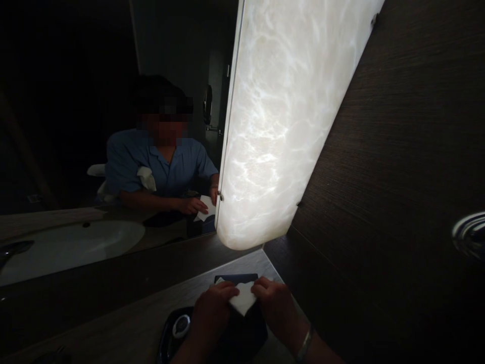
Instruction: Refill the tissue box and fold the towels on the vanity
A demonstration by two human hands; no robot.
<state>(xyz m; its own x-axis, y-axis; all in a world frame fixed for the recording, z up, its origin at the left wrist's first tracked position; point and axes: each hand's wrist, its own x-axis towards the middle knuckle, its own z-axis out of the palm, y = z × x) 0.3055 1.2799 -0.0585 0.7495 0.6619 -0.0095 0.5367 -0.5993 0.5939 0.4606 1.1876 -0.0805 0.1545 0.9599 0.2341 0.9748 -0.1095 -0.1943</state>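
A white tissue (243, 302), folded to a downward point, spans the gap between my two hands. My left hand (212, 309) pinches its left edge between thumb and fingers. On the opposite edge, my right hand (276, 305) has a similar pinch, with a band around that wrist. Just beneath both hands sits a dark box (250, 336), probably a tissue box; shadow hides its details. Left of it, partly behind my left forearm, is a dark tray (163, 337) bearing a round, pale-topped item (181, 326).
The pale stone counter (166, 298) runs into a corner beside a dark wall (397, 167). A glowing marbled lamp panel (280, 126) hangs low above the hands. The mirror (182, 40) reflects a person in a blue shirt (125, 156), and a white basin (76, 245).
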